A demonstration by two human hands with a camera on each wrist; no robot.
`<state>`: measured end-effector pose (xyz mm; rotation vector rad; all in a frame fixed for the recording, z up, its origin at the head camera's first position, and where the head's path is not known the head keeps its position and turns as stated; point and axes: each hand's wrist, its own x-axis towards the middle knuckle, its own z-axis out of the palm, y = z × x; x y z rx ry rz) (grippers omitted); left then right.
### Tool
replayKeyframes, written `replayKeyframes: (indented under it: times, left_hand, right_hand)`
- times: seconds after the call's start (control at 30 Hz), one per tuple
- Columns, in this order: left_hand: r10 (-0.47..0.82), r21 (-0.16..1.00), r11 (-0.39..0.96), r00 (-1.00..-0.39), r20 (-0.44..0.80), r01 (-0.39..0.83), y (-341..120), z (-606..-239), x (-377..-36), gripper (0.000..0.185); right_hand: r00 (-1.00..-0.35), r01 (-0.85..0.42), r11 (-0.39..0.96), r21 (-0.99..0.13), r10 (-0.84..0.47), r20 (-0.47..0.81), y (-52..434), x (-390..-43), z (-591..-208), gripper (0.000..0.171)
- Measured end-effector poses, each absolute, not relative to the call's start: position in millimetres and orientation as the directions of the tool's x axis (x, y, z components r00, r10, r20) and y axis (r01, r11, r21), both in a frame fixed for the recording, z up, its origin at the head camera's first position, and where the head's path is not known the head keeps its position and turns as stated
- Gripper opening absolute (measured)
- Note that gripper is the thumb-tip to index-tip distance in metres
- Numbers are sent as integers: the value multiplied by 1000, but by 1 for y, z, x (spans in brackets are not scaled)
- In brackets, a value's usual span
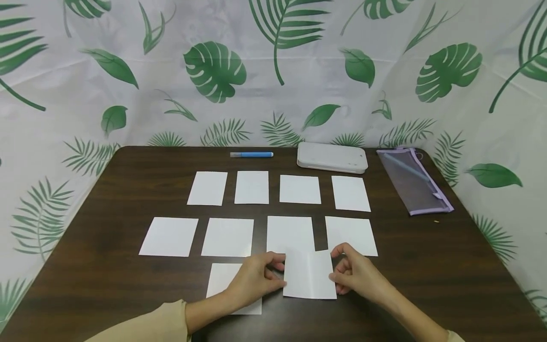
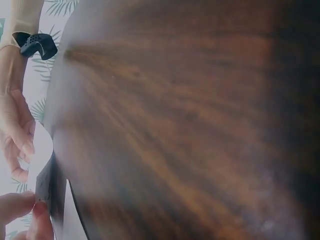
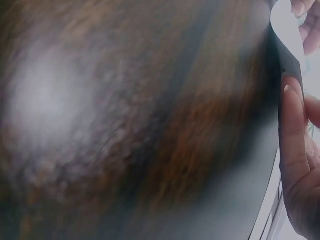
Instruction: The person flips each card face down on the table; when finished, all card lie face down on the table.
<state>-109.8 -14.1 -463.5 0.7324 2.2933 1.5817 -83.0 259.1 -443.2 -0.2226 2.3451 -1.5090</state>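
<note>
We get mostly blurred table [image 2: 190, 125] wood in both wrist views. The left hand [image 1: 252, 280] covers part of a lower sheet [image 1: 222, 278]. The held sheet [image 1: 309, 274] hides the near edge of another sheet [image 1: 290, 233]. Pouch [image 1: 412, 180] contents too faint to identify.

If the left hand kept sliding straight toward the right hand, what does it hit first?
Likely the white sheet that the left hand already grips by its left edge. Beyond it is the right hand on the opposite edge; depth is hard to judge.
</note>
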Motion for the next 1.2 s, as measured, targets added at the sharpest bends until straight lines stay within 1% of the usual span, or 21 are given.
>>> replayKeyframes:
  times: [0.17, 0.3, 0.57, 0.8, 1.03, 1.2]
  left_hand:
    - [564, 913, 306, -824, 53, 269, -16, -460, -108, 46]
    - [592, 898, 332, -805, 39, 288, -17, -458, -107, 46]
    - [637, 824, 408, -769, 52, 393, -17, -453, -108, 41]
    - [655, 758, 456, -753, 68, 465, -13, -453, -109, 37]
    - [659, 746, 467, -750, 65, 475, -14, -453, -108, 39]
    - [673, 747, 470, -739, 42, 471, -15, -452, -109, 42]
  right_hand:
    - [-924, 33, 442, -896, -327, -196, 261, -81, -445, 43]
    - [-928, 13, 483, -875, -320, -190, 261, -81, -446, 42]
    - [-929, -20, 561, -828, -316, -192, 261, -78, -445, 39]
    - [-936, -57, 615, -787, -306, -171, 260, -77, -444, 37]
    - [-945, -102, 685, -721, -293, -145, 259, -75, -446, 37]
    - [-952, -105, 713, -693, -274, -137, 259, -75, -448, 39]
